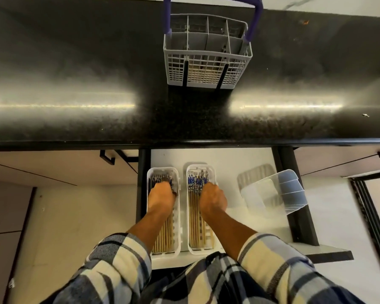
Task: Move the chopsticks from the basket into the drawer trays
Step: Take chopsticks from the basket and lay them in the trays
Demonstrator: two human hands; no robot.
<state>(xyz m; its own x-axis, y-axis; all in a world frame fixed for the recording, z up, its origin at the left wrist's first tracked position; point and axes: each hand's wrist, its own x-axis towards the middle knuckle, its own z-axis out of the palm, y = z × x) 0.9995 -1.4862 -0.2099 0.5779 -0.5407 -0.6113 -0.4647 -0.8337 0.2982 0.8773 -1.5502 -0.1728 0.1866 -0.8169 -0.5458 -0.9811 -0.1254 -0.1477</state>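
A grey cutlery basket (207, 51) with a purple handle stands on the black counter; some pale chopstick ends show through its front mesh. Below, the open drawer (228, 163) holds two white trays side by side. The left tray (177, 216) holds wooden chopsticks (162, 238) with dark patterned tops. The right tray (190, 249) holds wooden chopsticks (196, 224) with blue-and-white tops. My left hand (161, 198) rests in the left tray, fingers curled down on the chopsticks' tops. My right hand (213, 199) is over the right tray, fingers curled on its chopsticks.
A clear plastic divided organiser (279, 194) lies tilted at the drawer's right side. The black counter (75, 84) stretches wide to both sides of the basket. Cabinet fronts with black handles (106, 156) flank the drawer.
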